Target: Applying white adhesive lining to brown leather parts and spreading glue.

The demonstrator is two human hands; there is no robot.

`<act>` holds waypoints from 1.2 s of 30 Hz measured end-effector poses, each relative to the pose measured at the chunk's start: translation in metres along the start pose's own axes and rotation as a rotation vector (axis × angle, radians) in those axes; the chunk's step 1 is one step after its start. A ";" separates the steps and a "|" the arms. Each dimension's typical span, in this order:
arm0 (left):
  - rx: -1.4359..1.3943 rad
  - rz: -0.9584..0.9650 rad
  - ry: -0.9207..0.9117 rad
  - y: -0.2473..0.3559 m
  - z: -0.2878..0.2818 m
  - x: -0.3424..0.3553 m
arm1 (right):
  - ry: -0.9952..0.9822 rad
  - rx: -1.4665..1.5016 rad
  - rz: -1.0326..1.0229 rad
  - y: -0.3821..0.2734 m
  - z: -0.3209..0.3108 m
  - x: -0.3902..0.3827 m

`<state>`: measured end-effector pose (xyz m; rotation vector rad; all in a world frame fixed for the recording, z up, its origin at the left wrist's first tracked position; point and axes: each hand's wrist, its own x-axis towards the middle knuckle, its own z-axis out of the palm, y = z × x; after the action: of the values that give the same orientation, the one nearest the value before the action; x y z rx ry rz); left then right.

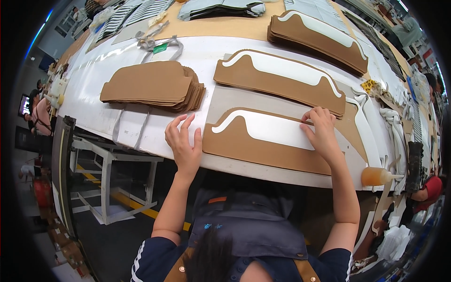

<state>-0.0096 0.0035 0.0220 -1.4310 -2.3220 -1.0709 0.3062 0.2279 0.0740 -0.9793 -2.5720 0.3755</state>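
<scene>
On the near edge of the table lies a brown board panel (277, 157) with a white curved piece (277, 128) on it, along its upper side. My right hand (322, 132) bends over this piece's upper right part, thumb and forefinger at its edge. My left hand (184, 144) is held just left of the panel, fingers apart, with nothing in it. Behind lies a stack of similar brown panels (277, 89) topped by a white curved piece (286, 68). The right end of the near panel is partly hidden by my right hand and forearm.
A fanned stack of plain brown panels (145, 83) lies left. Another stack with a white piece (314, 44) is at the back right. A squeeze bottle of amber liquid (376, 176) lies at the right edge, near white strips (361, 124). Grey straps (162, 44) lie behind.
</scene>
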 end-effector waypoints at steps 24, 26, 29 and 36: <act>0.022 -0.017 0.015 0.007 -0.005 0.003 | 0.192 0.146 -0.007 0.001 -0.025 0.036; 0.016 -0.009 0.021 0.009 -0.006 0.004 | 0.248 0.191 -0.013 0.028 -0.018 0.058; 0.020 0.000 0.022 0.007 -0.005 0.002 | 0.255 0.238 0.010 0.063 0.001 0.098; 0.023 0.003 0.005 0.007 -0.005 0.000 | 0.280 0.341 0.121 0.091 0.033 0.161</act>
<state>-0.0044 0.0018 0.0293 -1.4211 -2.3203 -1.0423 0.2333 0.3994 0.0490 -0.9826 -2.1171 0.6371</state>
